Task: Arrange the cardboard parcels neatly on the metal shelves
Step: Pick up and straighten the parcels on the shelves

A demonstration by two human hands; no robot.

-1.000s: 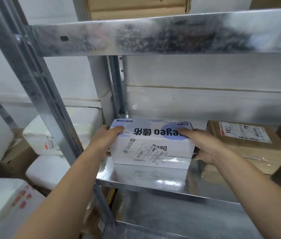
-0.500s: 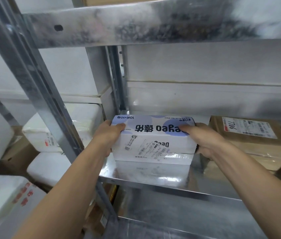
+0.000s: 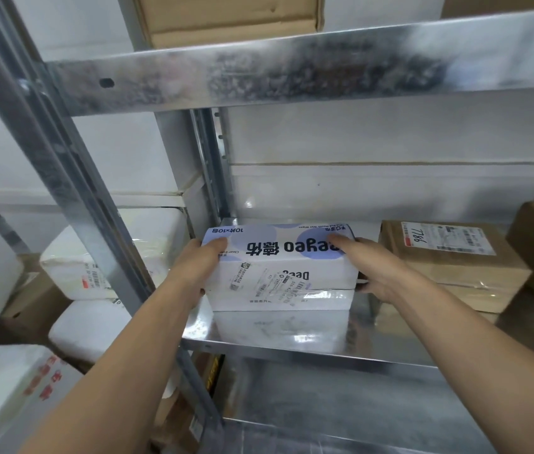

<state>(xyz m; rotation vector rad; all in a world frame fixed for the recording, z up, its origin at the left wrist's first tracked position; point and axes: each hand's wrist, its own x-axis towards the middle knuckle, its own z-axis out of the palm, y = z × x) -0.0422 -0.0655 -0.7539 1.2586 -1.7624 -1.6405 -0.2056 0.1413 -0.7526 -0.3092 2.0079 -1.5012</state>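
While my left hand (image 3: 196,267) and right hand (image 3: 373,271) each grip one end, the single white parcel (image 3: 278,267) rests at the back left corner of the middle metal shelf (image 3: 291,352); one brown cardboard parcel (image 3: 455,270) lies just beside it, toward the right edge.

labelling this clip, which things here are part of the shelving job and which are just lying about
In the job:
- white box, gripped at its ends by the left hand and right hand
- shelf under it
- brown parcel to its right

Lying about:
- white packages left of the rack
- brown carton beside them
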